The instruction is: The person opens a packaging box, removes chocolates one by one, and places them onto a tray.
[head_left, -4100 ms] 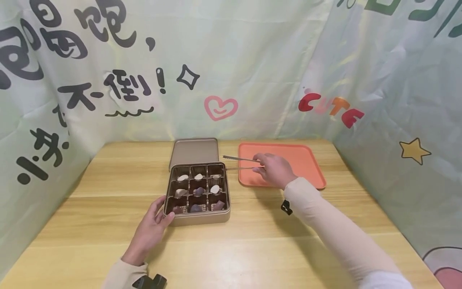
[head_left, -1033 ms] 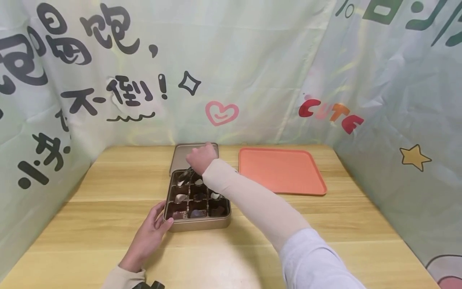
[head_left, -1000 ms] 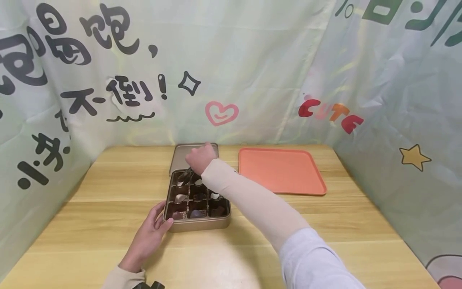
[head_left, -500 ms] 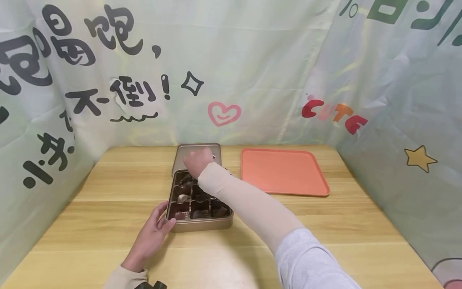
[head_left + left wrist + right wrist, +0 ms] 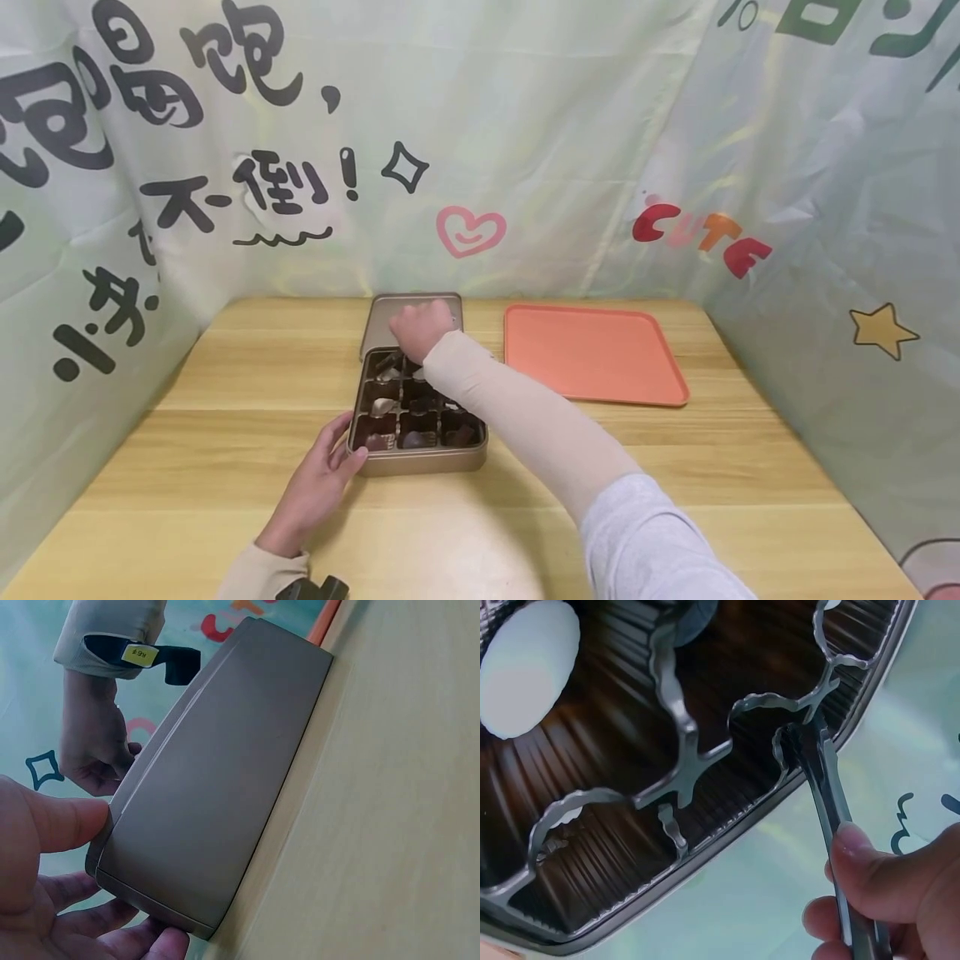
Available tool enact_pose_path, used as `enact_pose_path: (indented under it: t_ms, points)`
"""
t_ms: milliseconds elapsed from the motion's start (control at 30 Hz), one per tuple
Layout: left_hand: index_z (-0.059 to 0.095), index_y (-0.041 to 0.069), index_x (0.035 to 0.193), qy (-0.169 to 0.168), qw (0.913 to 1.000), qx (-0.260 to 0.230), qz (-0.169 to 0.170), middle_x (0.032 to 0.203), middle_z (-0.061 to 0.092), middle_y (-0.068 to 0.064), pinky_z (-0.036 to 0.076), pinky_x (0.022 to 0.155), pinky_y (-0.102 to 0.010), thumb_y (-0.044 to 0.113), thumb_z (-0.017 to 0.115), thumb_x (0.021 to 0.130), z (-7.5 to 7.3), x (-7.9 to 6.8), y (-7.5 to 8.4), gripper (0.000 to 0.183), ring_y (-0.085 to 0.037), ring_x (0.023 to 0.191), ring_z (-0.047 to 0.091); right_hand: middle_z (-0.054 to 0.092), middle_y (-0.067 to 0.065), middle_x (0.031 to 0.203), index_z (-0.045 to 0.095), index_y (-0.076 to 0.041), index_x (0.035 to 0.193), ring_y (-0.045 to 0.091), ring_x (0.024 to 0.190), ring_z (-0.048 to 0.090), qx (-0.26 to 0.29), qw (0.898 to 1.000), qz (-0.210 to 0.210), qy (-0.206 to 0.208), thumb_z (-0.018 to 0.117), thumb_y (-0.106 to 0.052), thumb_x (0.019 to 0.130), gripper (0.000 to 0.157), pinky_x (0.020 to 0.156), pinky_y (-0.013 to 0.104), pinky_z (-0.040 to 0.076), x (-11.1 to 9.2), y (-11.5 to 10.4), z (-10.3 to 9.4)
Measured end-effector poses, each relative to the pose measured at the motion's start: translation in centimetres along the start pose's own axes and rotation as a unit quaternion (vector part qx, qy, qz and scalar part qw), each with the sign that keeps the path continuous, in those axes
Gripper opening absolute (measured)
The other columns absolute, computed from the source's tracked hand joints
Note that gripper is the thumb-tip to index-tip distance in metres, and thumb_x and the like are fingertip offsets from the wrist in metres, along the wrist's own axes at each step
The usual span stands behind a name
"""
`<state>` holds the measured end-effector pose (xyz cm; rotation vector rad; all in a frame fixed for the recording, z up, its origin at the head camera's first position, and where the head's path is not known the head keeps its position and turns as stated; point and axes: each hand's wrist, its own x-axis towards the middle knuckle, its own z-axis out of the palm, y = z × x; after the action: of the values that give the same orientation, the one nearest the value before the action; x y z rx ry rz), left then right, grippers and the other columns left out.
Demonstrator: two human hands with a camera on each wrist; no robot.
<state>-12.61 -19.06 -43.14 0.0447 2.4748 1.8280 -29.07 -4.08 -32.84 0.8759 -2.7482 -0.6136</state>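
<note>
A bronze-coloured tin box (image 5: 423,462) stands on the table with its dark, divided insert facing up. Pebble-like pieces, white, purplish and brown, lie in its compartments; one white piece (image 5: 531,669) shows large in the right wrist view. My left hand (image 5: 313,483) grips the tin's near left corner, thumb at the rim and fingers along the side. Over the back of the tin, my right hand (image 5: 422,327) holds metal tongs (image 5: 829,799), pointing down, their tips inside the back left compartment. What lies between the tips is hidden. The right forearm covers the back right compartments.
The tin's lid (image 5: 380,311) lies just behind the tin, partly under the right hand. An orange tray (image 5: 592,350) sits at the back right of the wooden table (image 5: 675,492). Printed cloth (image 5: 540,125) encloses the table behind and at the sides.
Since the earliest frame, my right hand has moved left with the tongs, from over the tray to the tin's back left compartment. Over the last second it shifts only slightly. The left hand stays.
</note>
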Motion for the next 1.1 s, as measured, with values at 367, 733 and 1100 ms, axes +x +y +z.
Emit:
enact_pose_path:
  t_ms: [367, 733, 1100]
  points:
    - [0.021, 0.005, 0.151, 0.001, 1.0, -0.003, 0.007, 0.158, 0.013, -0.024, 0.027, 0.111, -0.039, 0.01, 0.053, 0.1, 0.1, 0.1, -0.1, 0.061, -0.038, 0.14, 0.026, 0.06, -0.006, 0.065, 0.071, -0.022, 0.086, 0.01, 0.056, 0.053, 0.012, 1.0, 0.005, 0.01, 0.051, -0.007, 0.093, 0.026, 0.048, 0.031, 0.048, -0.2, 0.7, -0.2]
    - [0.02, 0.004, 0.151, -0.001, 1.0, -0.008, 0.005, 0.158, 0.012, -0.024, 0.027, 0.111, -0.039, 0.009, 0.052, 0.1, 0.1, 0.0, 0.1, 0.061, -0.038, 0.14, 0.026, 0.066, -0.003, 0.074, 0.072, -0.022, 0.086, 0.015, 0.058, 0.059, 0.027, 0.998, 0.027, 0.043, 0.051, -0.008, 0.093, 0.026, 0.051, 0.036, 0.051, -0.3, 1.3, -0.9]
    - [0.02, 0.002, 0.151, 0.002, 0.9999, -0.001, 0.012, 0.157, 0.013, -0.026, 0.027, 0.11, -0.038, 0.008, 0.053, 0.099, 0.1, 0.1, -0.1, 0.062, -0.04, 0.139, 0.027, 0.064, -0.004, 0.069, 0.072, -0.019, 0.087, 0.013, 0.056, 0.056, 0.024, 0.998, 0.031, 0.042, 0.052, -0.005, 0.089, 0.024, 0.049, 0.032, 0.05, -0.7, 2.0, -1.8]
